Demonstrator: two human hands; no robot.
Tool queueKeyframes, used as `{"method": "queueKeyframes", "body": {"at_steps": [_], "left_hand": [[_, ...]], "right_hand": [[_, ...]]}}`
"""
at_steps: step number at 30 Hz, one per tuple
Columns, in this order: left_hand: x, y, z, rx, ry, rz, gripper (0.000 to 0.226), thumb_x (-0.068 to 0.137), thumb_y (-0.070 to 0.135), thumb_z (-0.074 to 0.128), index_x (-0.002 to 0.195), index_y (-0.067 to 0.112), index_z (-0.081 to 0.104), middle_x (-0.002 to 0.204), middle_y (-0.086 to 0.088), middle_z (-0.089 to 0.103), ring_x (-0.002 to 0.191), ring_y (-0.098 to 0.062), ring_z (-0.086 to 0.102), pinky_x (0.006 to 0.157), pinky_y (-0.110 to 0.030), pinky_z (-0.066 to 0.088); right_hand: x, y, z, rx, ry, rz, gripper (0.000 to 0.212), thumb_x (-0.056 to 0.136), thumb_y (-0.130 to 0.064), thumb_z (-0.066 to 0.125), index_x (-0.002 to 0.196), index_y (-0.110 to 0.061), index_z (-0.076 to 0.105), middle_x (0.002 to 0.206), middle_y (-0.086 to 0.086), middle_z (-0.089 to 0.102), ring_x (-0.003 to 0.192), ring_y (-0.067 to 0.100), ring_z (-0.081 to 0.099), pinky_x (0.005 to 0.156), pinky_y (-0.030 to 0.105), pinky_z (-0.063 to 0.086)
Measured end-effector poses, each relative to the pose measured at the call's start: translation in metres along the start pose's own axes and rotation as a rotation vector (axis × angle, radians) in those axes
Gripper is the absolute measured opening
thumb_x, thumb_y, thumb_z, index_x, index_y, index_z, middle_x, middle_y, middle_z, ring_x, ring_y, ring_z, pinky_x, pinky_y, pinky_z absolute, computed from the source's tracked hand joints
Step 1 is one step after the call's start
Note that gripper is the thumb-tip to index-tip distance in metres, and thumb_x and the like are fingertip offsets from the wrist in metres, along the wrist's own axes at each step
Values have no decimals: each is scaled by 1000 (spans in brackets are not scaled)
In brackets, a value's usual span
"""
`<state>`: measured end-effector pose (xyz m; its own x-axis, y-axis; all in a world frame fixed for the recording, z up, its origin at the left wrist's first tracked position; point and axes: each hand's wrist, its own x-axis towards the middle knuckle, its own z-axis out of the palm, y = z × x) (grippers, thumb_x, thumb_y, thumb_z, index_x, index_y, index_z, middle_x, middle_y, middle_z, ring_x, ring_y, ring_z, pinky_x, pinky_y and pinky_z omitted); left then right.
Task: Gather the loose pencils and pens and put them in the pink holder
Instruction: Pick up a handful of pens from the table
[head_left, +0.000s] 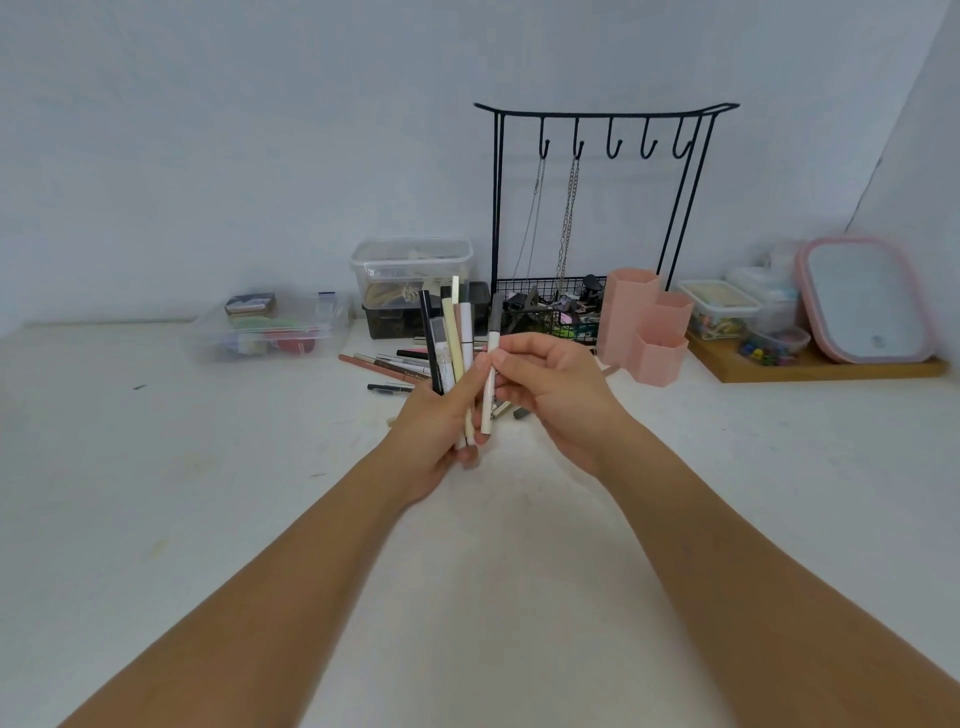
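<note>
My left hand (436, 431) grips an upright bundle of pens and pencils (450, 338), black, cream and white ones fanned out above the fingers. My right hand (550, 384) pinches a single white pen with a grey cap (492, 358), held upright right beside the bundle. Both hands hover above the white table, in front of a loose pile of pencils (387, 366) lying flat. The pink holder (644, 332), made of three hexagonal cups, stands to the right of my hands, apart from them.
A black wire rack (597, 208) with hooks, chains and a basket of clips stands behind the holder. Clear plastic boxes (410, 265) sit at the back left and centre. A wooden tray (810, 364) with small containers and a pink-rimmed mirror is at the right.
</note>
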<state>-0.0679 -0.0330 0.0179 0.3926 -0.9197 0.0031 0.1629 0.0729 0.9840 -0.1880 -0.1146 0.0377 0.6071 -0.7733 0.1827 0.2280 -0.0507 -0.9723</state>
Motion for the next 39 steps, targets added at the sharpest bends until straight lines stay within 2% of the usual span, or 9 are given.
{"method": "queueKeyframes", "body": {"at_steps": [3, 8, 12, 17, 21, 24, 27, 31, 39], "left_hand": [[0, 0, 0, 21, -83, -9, 44, 80, 54, 69, 88, 11, 69, 70, -8, 67, 61, -18, 68, 42, -24, 44], [-2, -4, -3, 54, -143, 12, 34, 75, 33, 79, 95, 10, 65, 63, -5, 60, 52, -15, 59, 37, -20, 38], [0, -6, -3, 73, -126, 23, 46, 66, 24, 85, 104, 6, 65, 63, -5, 57, 50, -15, 53, 35, -18, 33], [4, -8, -3, 42, -42, 21, 13, 86, 14, 77, 91, 10, 65, 62, -7, 56, 49, -17, 53, 36, -19, 33], [4, -8, -3, 40, -46, 44, 14, 90, 21, 75, 86, 12, 65, 61, -6, 54, 51, -17, 52, 36, -19, 31], [3, -4, -2, -24, -57, 31, 17, 93, 21, 72, 86, 16, 58, 61, -2, 53, 54, -15, 51, 38, -21, 36], [5, -2, -4, -76, -28, 13, 18, 92, 23, 72, 86, 18, 57, 63, -2, 53, 56, -14, 53, 43, -24, 48], [7, -3, -6, -89, -30, -3, 18, 92, 24, 72, 85, 18, 57, 63, -1, 53, 55, -13, 54, 56, -31, 58], [8, -8, -6, -43, -24, -10, 16, 93, 14, 72, 87, 14, 58, 57, -1, 45, 46, -13, 40, 51, -27, 43]], "right_hand": [[-1, 0, -3, 26, -17, 21, 16, 95, -1, 63, 109, 6, 66, 77, 9, 68, 65, 17, 61, 69, 22, 57], [-7, -3, 0, 10, -64, 53, 19, 91, 2, 67, 107, 10, 62, 67, 12, 65, 44, 20, 58, 44, 25, 49], [-3, 1, -1, 20, -112, 86, 14, 84, -2, 76, 92, 6, 67, 76, 20, 66, 51, 29, 61, 55, 36, 58], [-5, 5, 2, -166, -28, 95, 33, 86, -16, 77, 92, 15, 66, 71, 22, 69, 58, 26, 61, 56, 23, 43], [-2, -1, -4, -260, -34, 109, 26, 94, -28, 68, 89, -4, 74, 78, 15, 74, 70, 21, 62, 58, 23, 45], [9, 1, -31, -564, 192, -19, 15, 97, -15, 61, 92, -20, 74, 93, -4, 71, 76, 13, 67, 63, 18, 52], [15, 9, -59, -950, 252, -64, 36, 95, 5, 51, 116, -18, 69, 120, -8, 61, 73, 3, 65, 65, 7, 43], [19, 23, -73, -1182, 238, -19, 36, 92, 3, 56, 119, -19, 66, 123, 3, 64, 108, 23, 60, 93, 35, 51], [19, 21, -72, -1299, 104, -23, 25, 93, -1, 58, 99, -22, 69, 104, 0, 64, 93, 21, 60, 86, 39, 54]]}}
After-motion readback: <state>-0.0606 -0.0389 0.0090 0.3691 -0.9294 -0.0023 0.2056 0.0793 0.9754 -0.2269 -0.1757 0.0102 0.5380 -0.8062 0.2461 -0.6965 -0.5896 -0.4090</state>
